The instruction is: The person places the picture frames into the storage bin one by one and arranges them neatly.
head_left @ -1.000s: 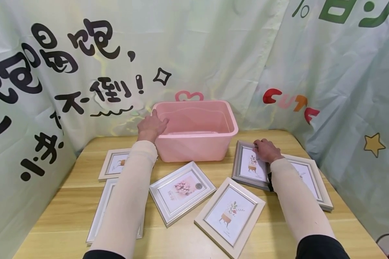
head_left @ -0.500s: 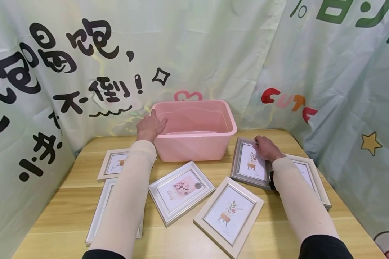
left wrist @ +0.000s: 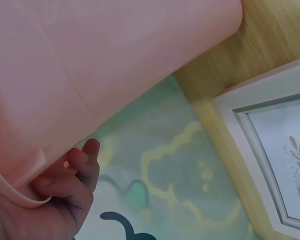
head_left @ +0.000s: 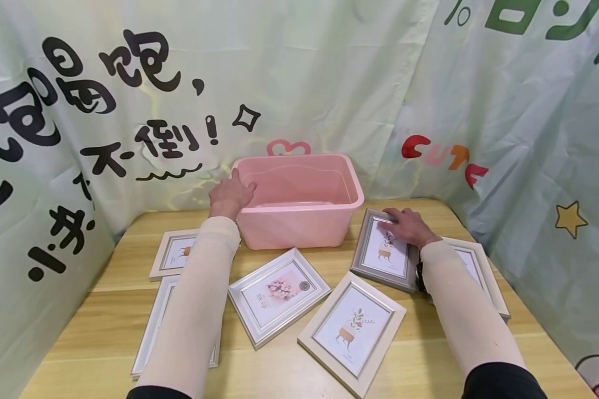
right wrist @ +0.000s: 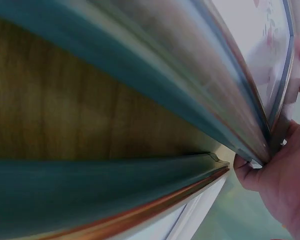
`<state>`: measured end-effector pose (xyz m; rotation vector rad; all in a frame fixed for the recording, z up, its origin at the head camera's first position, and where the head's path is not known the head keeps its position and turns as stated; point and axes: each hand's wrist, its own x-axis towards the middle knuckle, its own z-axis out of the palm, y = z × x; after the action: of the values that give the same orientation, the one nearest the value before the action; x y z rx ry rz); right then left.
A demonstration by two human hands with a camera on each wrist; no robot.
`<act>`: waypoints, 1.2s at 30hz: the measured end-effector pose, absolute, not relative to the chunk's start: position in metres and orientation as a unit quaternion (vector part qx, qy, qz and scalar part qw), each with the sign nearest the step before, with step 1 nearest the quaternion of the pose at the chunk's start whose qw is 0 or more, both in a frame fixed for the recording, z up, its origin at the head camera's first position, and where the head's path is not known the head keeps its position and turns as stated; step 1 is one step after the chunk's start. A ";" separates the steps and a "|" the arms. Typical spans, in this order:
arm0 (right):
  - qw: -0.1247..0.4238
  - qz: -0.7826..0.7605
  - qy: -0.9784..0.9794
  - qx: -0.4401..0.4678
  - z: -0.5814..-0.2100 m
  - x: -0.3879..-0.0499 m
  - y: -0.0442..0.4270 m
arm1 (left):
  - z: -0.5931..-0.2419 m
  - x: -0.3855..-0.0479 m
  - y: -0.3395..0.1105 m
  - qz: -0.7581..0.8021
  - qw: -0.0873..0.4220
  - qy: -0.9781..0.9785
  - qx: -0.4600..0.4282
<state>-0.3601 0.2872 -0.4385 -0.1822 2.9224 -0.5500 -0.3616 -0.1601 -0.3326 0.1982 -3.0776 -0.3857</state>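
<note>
Pink tub (head_left: 294, 228), picture frames (head_left: 280, 296) on wooden table (head_left: 259, 377)

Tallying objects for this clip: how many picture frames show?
6: upper-left, lower-left, centre, front, rightmost, grey one in the right hand; more may be hidden.

A curtained-off booth; printed fabric (head_left: 304, 83) hangs around a wooden tabletop (head_left: 259, 377).

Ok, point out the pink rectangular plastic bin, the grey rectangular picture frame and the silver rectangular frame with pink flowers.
Pink plastic bin (head_left: 294, 228): head view, front wall.
Grey picture frame (head_left: 385, 253): head view, printed plant picture.
Silver frame (head_left: 280, 295): head view, flower print.
</note>
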 end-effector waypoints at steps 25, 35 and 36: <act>0.006 -0.165 0.981 -0.099 -0.420 -0.362 0.279 | -0.332 -0.361 -0.160 -0.124 0.021 -0.990 0.058; -0.036 -0.169 0.982 -0.075 -0.416 -0.357 0.289 | -0.332 -0.360 -0.161 -0.121 0.011 -0.991 0.056; -0.040 -0.171 0.982 -0.073 -0.415 -0.356 0.289 | -0.331 -0.360 -0.161 -0.121 0.013 -0.991 0.056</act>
<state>-0.3563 0.2892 -0.4150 -0.2361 3.1660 -0.5521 -0.3604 -0.1607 -0.3314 0.1746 -3.0884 -0.3771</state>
